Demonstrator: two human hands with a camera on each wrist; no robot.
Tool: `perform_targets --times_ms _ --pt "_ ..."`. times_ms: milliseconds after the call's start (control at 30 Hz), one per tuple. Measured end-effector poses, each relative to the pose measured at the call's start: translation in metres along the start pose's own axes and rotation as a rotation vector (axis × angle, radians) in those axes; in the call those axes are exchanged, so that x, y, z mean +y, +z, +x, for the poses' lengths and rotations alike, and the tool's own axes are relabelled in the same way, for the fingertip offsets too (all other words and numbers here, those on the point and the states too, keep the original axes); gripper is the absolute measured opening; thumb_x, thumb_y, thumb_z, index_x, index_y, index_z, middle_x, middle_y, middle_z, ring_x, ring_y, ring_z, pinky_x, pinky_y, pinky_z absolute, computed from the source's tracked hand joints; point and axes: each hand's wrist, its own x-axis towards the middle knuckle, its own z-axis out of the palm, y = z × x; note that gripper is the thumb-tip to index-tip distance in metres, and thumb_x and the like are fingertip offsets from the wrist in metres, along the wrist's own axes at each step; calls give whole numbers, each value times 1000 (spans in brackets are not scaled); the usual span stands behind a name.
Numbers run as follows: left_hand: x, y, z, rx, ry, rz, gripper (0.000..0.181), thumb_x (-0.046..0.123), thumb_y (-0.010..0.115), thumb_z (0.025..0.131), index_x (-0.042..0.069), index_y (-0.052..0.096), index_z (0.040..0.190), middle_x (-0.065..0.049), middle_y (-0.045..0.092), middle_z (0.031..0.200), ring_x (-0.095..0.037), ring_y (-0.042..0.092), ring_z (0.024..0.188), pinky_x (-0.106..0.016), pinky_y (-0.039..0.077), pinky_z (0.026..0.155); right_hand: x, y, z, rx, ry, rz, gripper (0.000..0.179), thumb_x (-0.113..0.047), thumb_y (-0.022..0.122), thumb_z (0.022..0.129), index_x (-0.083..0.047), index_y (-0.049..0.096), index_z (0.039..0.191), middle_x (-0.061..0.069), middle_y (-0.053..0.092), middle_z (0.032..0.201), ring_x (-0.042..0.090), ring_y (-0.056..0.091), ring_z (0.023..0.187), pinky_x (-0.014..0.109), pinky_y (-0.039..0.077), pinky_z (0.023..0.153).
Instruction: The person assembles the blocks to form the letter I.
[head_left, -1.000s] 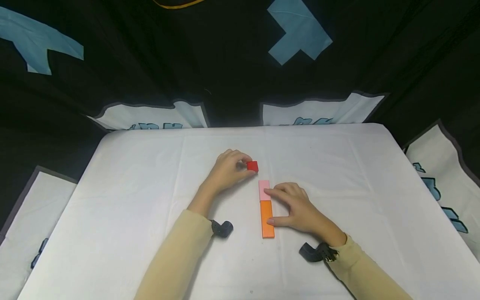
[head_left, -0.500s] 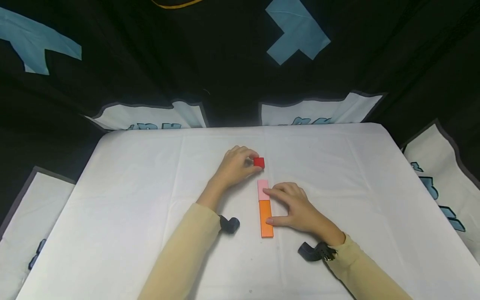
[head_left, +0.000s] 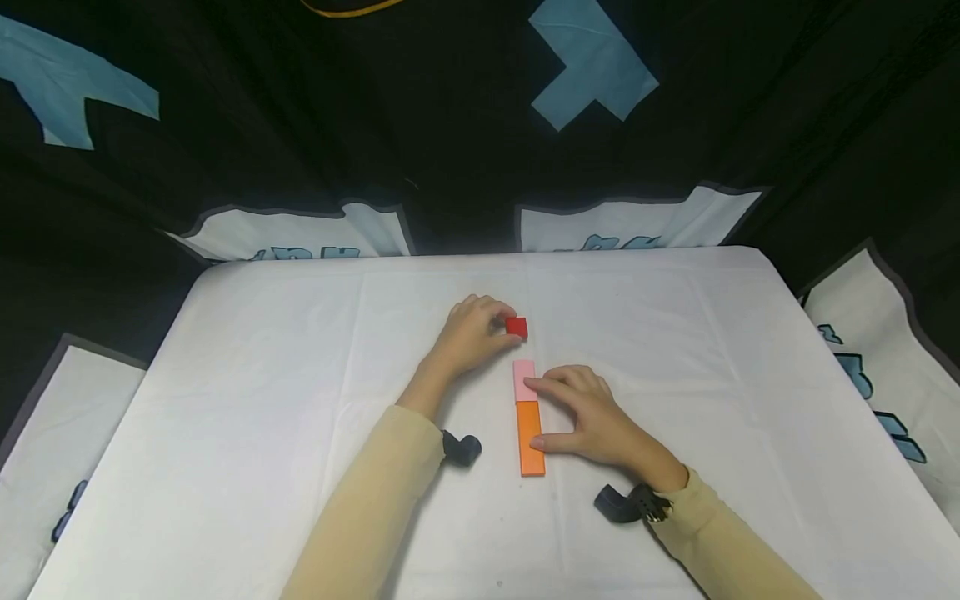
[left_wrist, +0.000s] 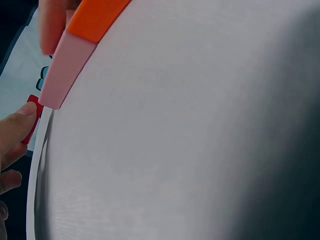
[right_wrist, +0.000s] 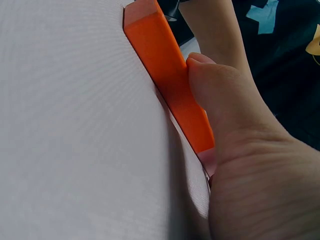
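Note:
My left hand (head_left: 468, 333) pinches a small red block (head_left: 517, 327) between thumb and forefinger, just beyond a row of two blocks. In that row a pink block (head_left: 522, 372) meets the end of a longer orange block (head_left: 529, 460). The right hand (head_left: 588, 417) lies to their right, its forefinger touching the pink block and its thumb touching the orange one. The left wrist view has the red block (left_wrist: 32, 127) at its left edge, apart from the pink block (left_wrist: 67, 72). In the right wrist view, the thumb (right_wrist: 212, 85) rests against the orange block (right_wrist: 165, 70).
A white cloth covers the table (head_left: 247, 400) under the blocks. Behind its far edge hangs a dark curtain (head_left: 450, 125) with pale blue patches. Dark curved wrist pieces (head_left: 462, 450) stick out near both cuffs.
My left hand has carried the red block to the right and slightly away, then drawn it back a touch. The right hand and the two lined-up blocks have stayed put.

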Motion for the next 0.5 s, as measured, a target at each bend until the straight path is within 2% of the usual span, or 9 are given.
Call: perform_targets --times_ms 500 --pt "0 4 1 -22 -6 42 39 38 76 87 16 69 119 -1 68 115 -19 54 109 -40 41 100 1 0 0 -1 -7 -1 79 -54 80 76 -34 49 145 -1 51 135 22 37 131 49 28 105"
